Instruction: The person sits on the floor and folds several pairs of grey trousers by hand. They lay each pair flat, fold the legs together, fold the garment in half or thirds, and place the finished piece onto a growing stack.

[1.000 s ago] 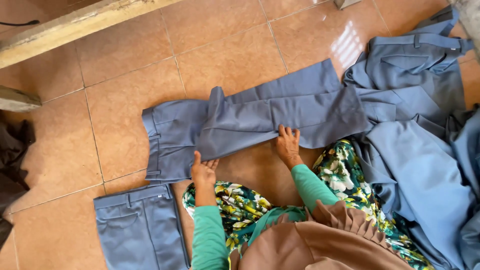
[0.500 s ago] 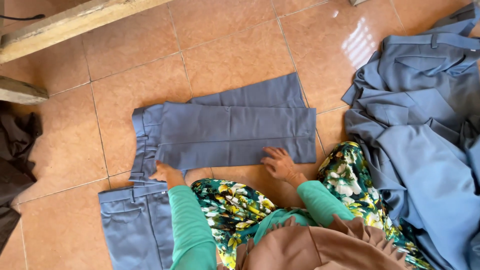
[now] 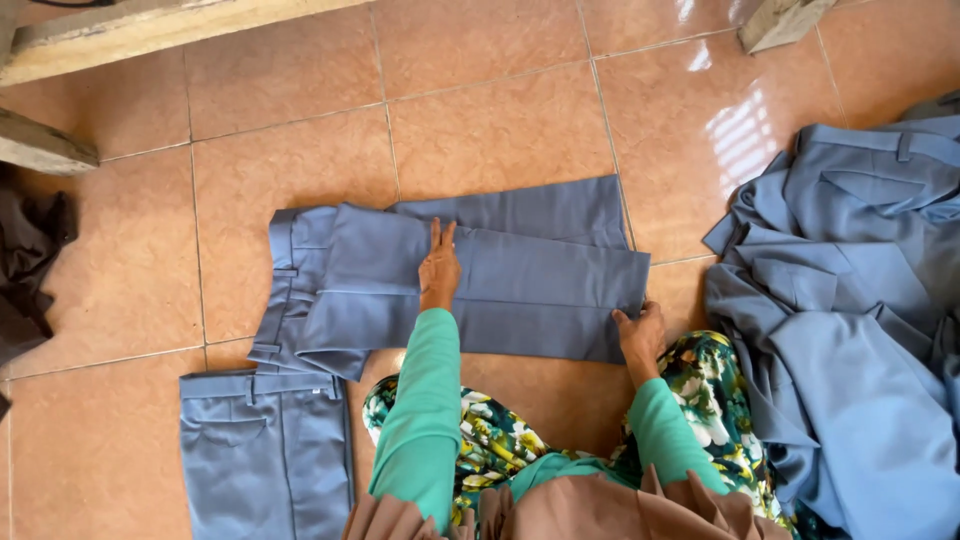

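Pressing flat and open on the folded grey-blue trousers [image 3: 500, 285], left hand [image 3: 439, 270] holds; right hand [image 3: 640, 335] pinches their 3 o'clock edge; unfolded pile [image 3: 850, 330] waits.

Glossy terracotta floor tiles [image 3: 480, 130] with pale grout; window glare [image 3: 745, 130] at one o'clock, a wooden beam [image 3: 150, 30] at eleven, wooden leg [image 3: 780, 20] near twelve.
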